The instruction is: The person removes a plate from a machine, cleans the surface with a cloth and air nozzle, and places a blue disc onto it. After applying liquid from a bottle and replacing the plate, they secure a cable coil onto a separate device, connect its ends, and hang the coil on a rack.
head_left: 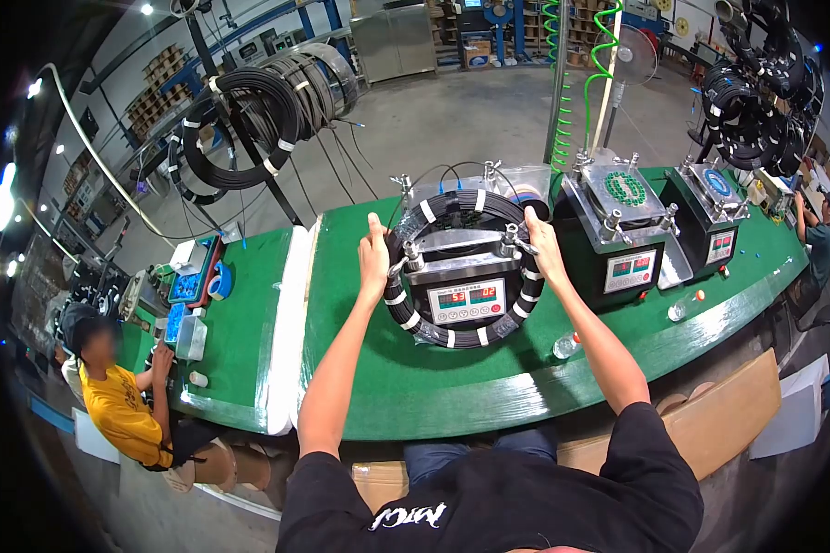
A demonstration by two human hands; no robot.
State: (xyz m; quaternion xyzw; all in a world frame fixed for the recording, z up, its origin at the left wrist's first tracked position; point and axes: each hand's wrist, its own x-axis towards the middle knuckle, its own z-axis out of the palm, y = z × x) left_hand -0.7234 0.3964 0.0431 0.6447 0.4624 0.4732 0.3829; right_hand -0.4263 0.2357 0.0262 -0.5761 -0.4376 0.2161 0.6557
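A large coil of black cable (470, 335), bound with several white tape bands, is held upright between my two hands. My left hand (373, 260) grips its left side, and my right hand (544, 247) is closed on the upper right side. Through the ring shows a bench machine with a lit digital panel (468, 302) and a metal clamp plate (456, 264). Thin cable ends with blue tips (459, 184) arch over the coil's top. The fingers behind the coil are partly hidden.
Two similar machines (632, 269) (719, 244) stand to the right on the green bench (360, 396). Small clear bottles (565, 347) (681, 310) are near its front. A seated person in yellow (124, 405) works at the left; another person sits far right. Cable coils (240, 129) hang behind.
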